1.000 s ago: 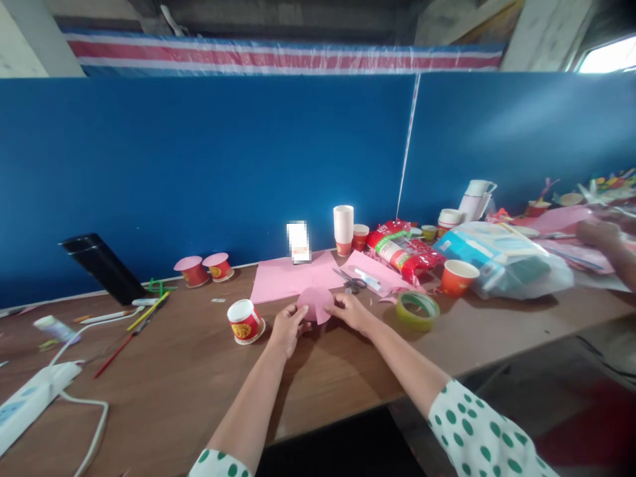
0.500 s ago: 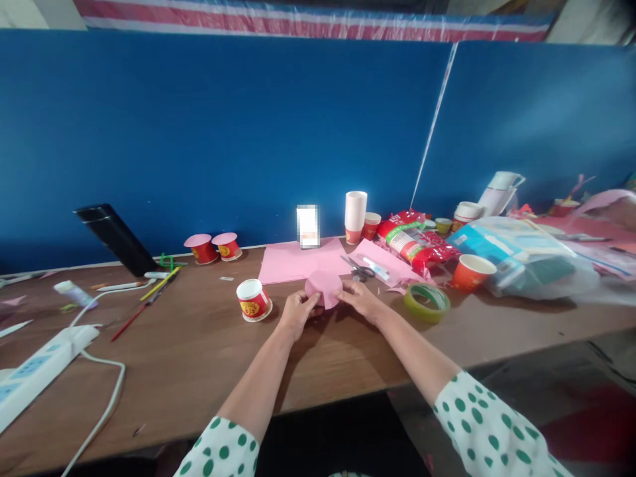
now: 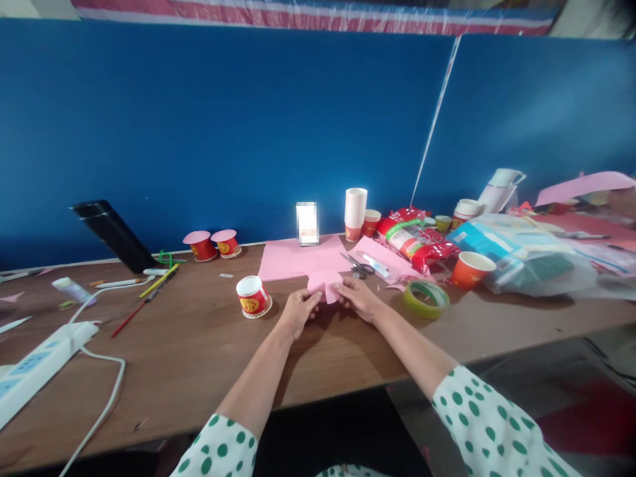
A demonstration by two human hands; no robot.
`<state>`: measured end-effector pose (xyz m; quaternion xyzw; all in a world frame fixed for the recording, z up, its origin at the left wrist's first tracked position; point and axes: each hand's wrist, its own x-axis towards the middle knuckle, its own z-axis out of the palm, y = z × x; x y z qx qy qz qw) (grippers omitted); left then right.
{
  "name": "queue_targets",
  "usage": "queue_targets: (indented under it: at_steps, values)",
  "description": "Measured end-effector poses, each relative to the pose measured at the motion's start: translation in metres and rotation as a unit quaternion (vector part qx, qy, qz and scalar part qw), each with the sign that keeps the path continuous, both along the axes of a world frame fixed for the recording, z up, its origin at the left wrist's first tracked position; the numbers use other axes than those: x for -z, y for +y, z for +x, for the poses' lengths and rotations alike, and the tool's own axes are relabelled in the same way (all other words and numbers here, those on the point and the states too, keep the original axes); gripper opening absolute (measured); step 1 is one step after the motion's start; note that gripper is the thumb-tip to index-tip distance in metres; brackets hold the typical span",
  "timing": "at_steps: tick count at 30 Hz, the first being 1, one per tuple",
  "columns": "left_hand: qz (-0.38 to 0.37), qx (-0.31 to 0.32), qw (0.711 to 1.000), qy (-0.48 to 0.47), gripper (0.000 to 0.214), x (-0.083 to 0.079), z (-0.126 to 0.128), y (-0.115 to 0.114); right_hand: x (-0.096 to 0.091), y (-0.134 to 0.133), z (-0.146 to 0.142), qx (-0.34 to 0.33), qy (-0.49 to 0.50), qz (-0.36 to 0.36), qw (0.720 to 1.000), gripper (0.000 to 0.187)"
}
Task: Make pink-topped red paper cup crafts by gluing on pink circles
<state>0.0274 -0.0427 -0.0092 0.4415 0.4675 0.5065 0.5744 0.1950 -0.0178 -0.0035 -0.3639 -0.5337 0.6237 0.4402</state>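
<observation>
Between my hands is a rounded piece of pink paper (image 3: pixel 325 283), held just above the table. My left hand (image 3: pixel 300 311) pinches its left edge between thumb and fingers. On the opposite edge, my right hand (image 3: pixel 358 298) grips it the same way. A slit or fold seems to run down the paper's near side. To the left stands a red and white paper cup (image 3: pixel 253 297), mouth up on a pale disc. Behind the paper lie pink sheets (image 3: pixel 283 258), with black-handled scissors (image 3: pixel 362 267) to their right.
Two red cups topped with pink discs (image 3: pixel 201 246) stand at the back left. A roll of tape (image 3: pixel 426 300), an orange cup (image 3: pixel 473 270), a red packet (image 3: pixel 415 237) and a plastic bag (image 3: pixel 527 255) sit right. A power strip (image 3: pixel 47 364) lies left; a phone (image 3: pixel 308 224) leans behind.
The pink paper has flattened or tipped a little between my hands, and its outline looks more bent. Both hands keep their hold. At the far right, a pink strip has shifted.
</observation>
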Motion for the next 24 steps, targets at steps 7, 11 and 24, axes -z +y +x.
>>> queue_targets:
  at_steps: [7,11,24]
  values:
    - [-0.023,-0.011,0.999,-0.022,0.038,-0.0004,0.0021,-0.0007,0.0069,0.0023,-0.0044,0.06,-0.006,0.005,0.998,0.033]
    - [-0.037,-0.009,0.998,-0.055,0.038,-0.0038,0.0043,-0.0013,0.0067,0.0022,-0.0066,0.081,-0.018,0.017,0.996,0.035]
    - [-0.047,-0.008,0.997,-0.061,0.033,-0.005,0.0064,-0.0012,0.0077,0.0026,-0.0088,0.109,-0.036,0.034,0.993,0.037]
